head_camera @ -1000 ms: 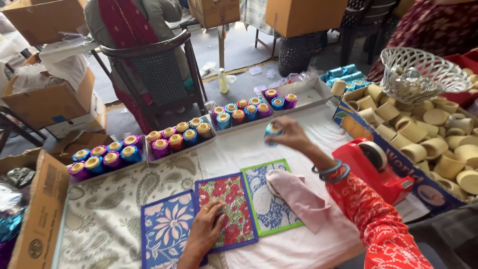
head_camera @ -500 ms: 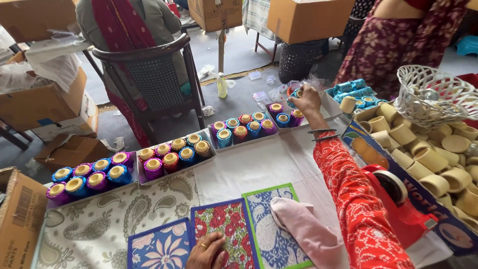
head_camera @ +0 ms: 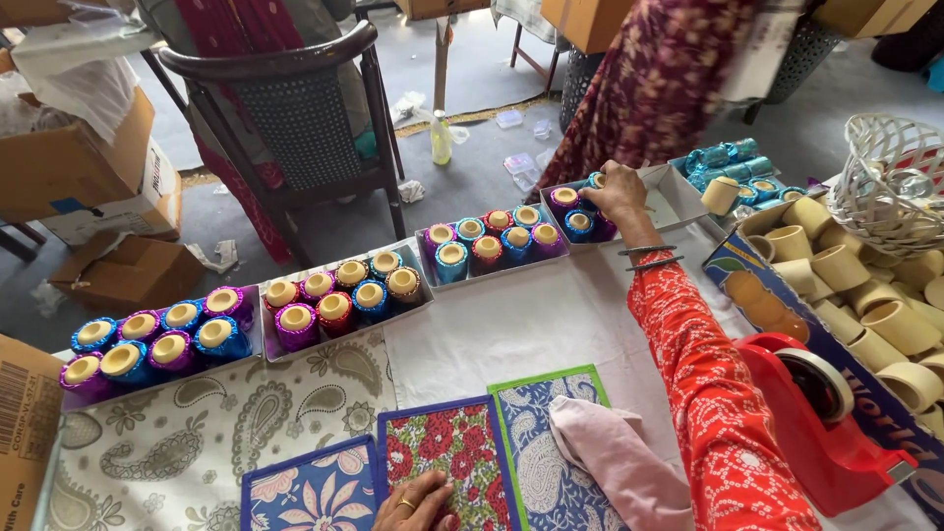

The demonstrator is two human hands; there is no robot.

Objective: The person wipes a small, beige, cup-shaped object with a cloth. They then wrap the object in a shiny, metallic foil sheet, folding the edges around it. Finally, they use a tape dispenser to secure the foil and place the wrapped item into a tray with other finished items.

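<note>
Right hand (head_camera: 618, 190) fingers closed on a blue foil-wrapped cup (head_camera: 596, 181), now moved from mid-table into the far white cardboard tray (head_camera: 678, 192); left hand (head_camera: 418, 501) flat, empty on the red floral mat (head_camera: 450, 462).

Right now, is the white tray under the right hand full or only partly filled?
Partly filled. The white tray holds a few foil-wrapped cups at its left end beside the right hand; the remaining floor is bare.

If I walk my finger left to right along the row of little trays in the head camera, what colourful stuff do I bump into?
First tray of foil-wrapped cups → second tray → third tray → fourth tray, where the right hand sets a blue cup.
</note>
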